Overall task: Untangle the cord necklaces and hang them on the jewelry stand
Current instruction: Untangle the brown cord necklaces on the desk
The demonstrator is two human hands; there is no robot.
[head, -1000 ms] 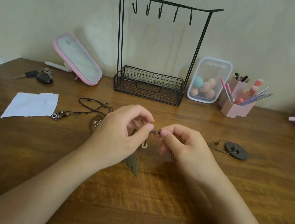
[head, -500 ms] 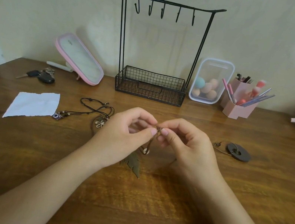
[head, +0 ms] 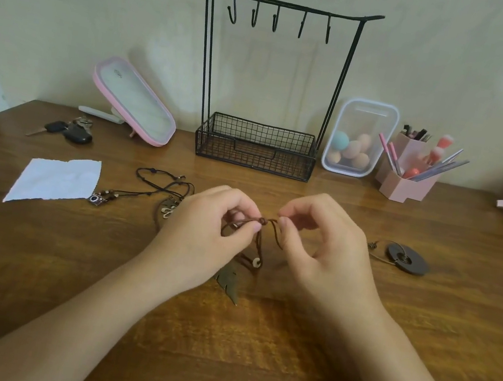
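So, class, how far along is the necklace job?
Done: nothing yet; every hook on the jewelry stand is bare. In hand: the left hand and right hand pinch a knot in the brown cord above a leaf pendant. Left: the black cord necklace and disc pendant lie on the table; all need hanging.

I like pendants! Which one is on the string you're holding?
The leaf pendant, below the brown cord that left hand and right hand pinch. The flower, camera and disc pendants lie aside.
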